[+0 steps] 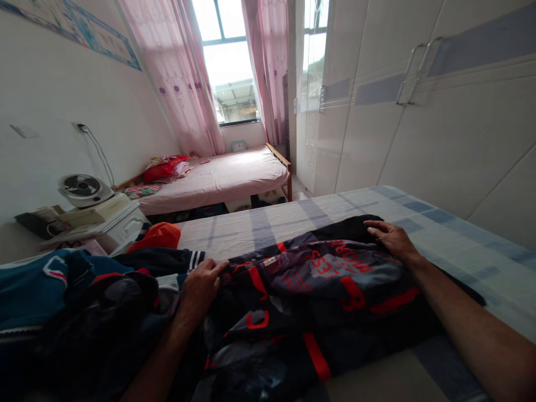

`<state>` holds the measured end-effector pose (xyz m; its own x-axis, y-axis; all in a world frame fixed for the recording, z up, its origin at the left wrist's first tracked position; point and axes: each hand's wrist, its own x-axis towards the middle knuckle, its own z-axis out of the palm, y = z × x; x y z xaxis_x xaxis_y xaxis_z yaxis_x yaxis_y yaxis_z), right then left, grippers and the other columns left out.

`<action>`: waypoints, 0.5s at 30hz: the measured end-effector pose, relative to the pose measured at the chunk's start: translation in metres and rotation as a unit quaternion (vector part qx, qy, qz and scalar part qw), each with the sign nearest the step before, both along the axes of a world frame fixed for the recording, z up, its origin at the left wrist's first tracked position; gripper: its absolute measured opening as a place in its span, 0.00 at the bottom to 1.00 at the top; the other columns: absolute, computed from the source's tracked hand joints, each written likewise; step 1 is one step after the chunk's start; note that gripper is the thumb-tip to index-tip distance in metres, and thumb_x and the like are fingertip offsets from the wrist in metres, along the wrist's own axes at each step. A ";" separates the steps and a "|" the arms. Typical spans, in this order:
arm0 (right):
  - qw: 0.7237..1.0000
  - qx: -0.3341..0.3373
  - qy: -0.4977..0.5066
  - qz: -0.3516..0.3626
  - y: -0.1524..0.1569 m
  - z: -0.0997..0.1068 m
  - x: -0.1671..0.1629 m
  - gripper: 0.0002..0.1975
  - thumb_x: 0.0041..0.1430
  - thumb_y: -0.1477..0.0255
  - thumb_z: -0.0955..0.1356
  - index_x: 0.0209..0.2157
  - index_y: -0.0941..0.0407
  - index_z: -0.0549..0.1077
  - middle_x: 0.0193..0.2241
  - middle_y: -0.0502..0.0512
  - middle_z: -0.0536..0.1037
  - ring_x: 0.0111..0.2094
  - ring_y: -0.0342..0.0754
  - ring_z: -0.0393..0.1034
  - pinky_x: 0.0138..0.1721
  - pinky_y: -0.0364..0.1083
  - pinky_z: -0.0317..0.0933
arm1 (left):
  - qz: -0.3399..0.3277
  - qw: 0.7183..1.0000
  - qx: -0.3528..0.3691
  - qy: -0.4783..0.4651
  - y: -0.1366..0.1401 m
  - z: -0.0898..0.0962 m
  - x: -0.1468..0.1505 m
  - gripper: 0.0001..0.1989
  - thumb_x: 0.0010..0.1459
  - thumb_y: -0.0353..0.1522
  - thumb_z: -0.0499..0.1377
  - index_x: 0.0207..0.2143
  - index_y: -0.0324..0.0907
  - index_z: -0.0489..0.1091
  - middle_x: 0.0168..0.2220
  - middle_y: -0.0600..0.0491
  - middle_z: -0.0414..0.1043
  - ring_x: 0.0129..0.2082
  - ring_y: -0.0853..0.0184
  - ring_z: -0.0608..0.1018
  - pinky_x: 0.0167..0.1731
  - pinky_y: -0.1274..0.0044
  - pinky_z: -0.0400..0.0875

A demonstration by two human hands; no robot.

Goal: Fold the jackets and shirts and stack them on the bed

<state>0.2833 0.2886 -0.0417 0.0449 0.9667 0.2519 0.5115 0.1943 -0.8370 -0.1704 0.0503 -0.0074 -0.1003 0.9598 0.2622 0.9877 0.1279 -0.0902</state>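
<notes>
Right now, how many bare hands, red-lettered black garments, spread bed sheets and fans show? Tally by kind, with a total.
Left hand and right hand: 2
Black garment with red lettering: 1
Pink sheet and blue-and-white checked sheet: 2
Round-grilled plastic fan: 1
Total: 6

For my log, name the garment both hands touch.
The black garment with red lettering: left hand and right hand touch it; the teal garment and orange cloth lie farther left.
</notes>
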 end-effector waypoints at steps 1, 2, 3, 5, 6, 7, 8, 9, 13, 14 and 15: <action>1.000 0.001 0.007 0.001 -0.001 0.001 -0.001 0.19 0.44 0.64 0.68 0.39 0.56 0.78 0.26 0.51 0.77 0.20 0.41 0.62 0.22 0.42 0.57 | 0.002 1.000 -0.017 0.001 0.000 0.000 0.000 0.20 0.56 0.26 0.52 0.49 0.47 0.72 0.41 0.50 0.74 0.42 0.60 0.76 0.40 0.72 0.69; 1.000 0.001 0.015 0.003 -0.003 0.003 -0.002 0.18 0.44 0.65 0.68 0.38 0.56 0.79 0.25 0.51 0.77 0.20 0.41 0.62 0.21 0.41 0.57 | 0.006 1.000 -0.027 -0.002 -0.001 -0.001 0.001 0.20 0.57 0.27 0.52 0.50 0.48 0.72 0.42 0.50 0.75 0.42 0.59 0.76 0.39 0.71 0.69; 1.000 -0.001 0.025 0.002 -0.004 0.004 -0.004 0.18 0.44 0.65 0.68 0.38 0.56 0.79 0.23 0.50 0.77 0.19 0.41 0.62 0.21 0.41 0.57 | 0.016 0.999 -0.029 -0.012 -0.001 -0.001 0.000 0.19 0.59 0.29 0.51 0.50 0.48 0.72 0.44 0.50 0.75 0.42 0.59 0.77 0.39 0.71 0.69; 0.999 -0.009 0.046 -0.007 -0.008 0.008 -0.008 0.17 0.44 0.67 0.68 0.37 0.56 0.79 0.20 0.49 0.75 0.18 0.41 0.62 0.20 0.41 0.58 | 0.053 0.997 -0.016 -0.051 -0.001 -0.001 0.000 0.18 0.61 0.32 0.48 0.49 0.49 0.72 0.47 0.51 0.75 0.42 0.58 0.77 0.38 0.71 0.69; 0.998 -0.013 0.056 -0.016 -0.009 0.010 -0.010 0.17 0.44 0.67 0.67 0.37 0.57 0.78 0.20 0.49 0.75 0.18 0.41 0.63 0.20 0.41 0.59 | 0.075 0.994 -0.007 -0.081 -0.001 -0.001 -0.001 0.18 0.62 0.33 0.47 0.49 0.49 0.72 0.47 0.51 0.75 0.42 0.58 0.78 0.37 0.72 0.69; 0.997 -0.014 0.064 -0.026 -0.010 0.012 -0.011 0.17 0.45 0.68 0.66 0.38 0.58 0.78 0.21 0.50 0.76 0.19 0.41 0.64 0.21 0.41 0.60 | 0.097 0.989 0.005 -0.115 0.000 0.000 -0.002 0.19 0.62 0.34 0.46 0.49 0.49 0.72 0.47 0.52 0.75 0.42 0.59 0.78 0.37 0.73 0.69; 0.997 -0.013 0.070 -0.036 -0.011 0.014 -0.012 0.17 0.45 0.69 0.65 0.38 0.58 0.77 0.23 0.51 0.76 0.20 0.42 0.66 0.22 0.41 0.61 | 0.116 0.981 0.018 -0.151 0.000 0.001 -0.002 0.19 0.62 0.35 0.46 0.49 0.49 0.72 0.46 0.52 0.76 0.41 0.60 0.78 0.36 0.74 0.69; 0.996 -0.008 0.077 -0.046 -0.012 0.016 -0.013 0.17 0.46 0.70 0.64 0.38 0.58 0.77 0.24 0.51 0.77 0.22 0.42 0.67 0.23 0.41 0.61 | 0.133 0.973 0.033 -0.186 0.000 0.002 -0.003 0.19 0.62 0.36 0.46 0.49 0.48 0.72 0.44 0.52 0.77 0.41 0.60 0.79 0.36 0.75 0.69; 0.996 -0.016 -0.027 -0.080 -0.016 0.023 -0.011 0.15 0.46 0.73 0.63 0.36 0.56 0.76 0.22 0.50 0.76 0.23 0.43 0.69 0.26 0.41 0.61 | 0.176 0.951 0.063 -0.244 0.000 0.003 -0.005 0.19 0.61 0.38 0.47 0.49 0.47 0.72 0.39 0.50 0.79 0.37 0.60 0.79 0.32 0.76 0.68; 0.994 -0.030 -0.074 -0.081 -0.018 0.025 -0.009 0.14 0.46 0.73 0.63 0.34 0.56 0.77 0.20 0.49 0.75 0.24 0.44 0.69 0.27 0.42 0.61 | 0.182 0.952 0.060 -0.238 0.001 0.002 -0.006 0.19 0.61 0.38 0.48 0.49 0.47 0.72 0.40 0.49 0.79 0.37 0.60 0.79 0.33 0.75 0.68; 0.989 -0.046 -0.115 -0.079 -0.019 0.027 -0.009 0.12 0.44 0.74 0.64 0.32 0.55 0.77 0.18 0.48 0.74 0.24 0.45 0.69 0.28 0.42 0.61 | 0.187 0.954 0.055 -0.228 0.001 0.001 -0.006 0.19 0.61 0.37 0.47 0.49 0.46 0.72 0.40 0.48 0.79 0.38 0.59 0.79 0.34 0.74 0.68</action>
<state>0.2747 0.2696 -0.0148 0.1499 0.9713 0.1847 0.7079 0.0249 -0.7059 -0.1760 0.0511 -0.0060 -0.5583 0.8035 0.2067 0.8044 0.4632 0.3720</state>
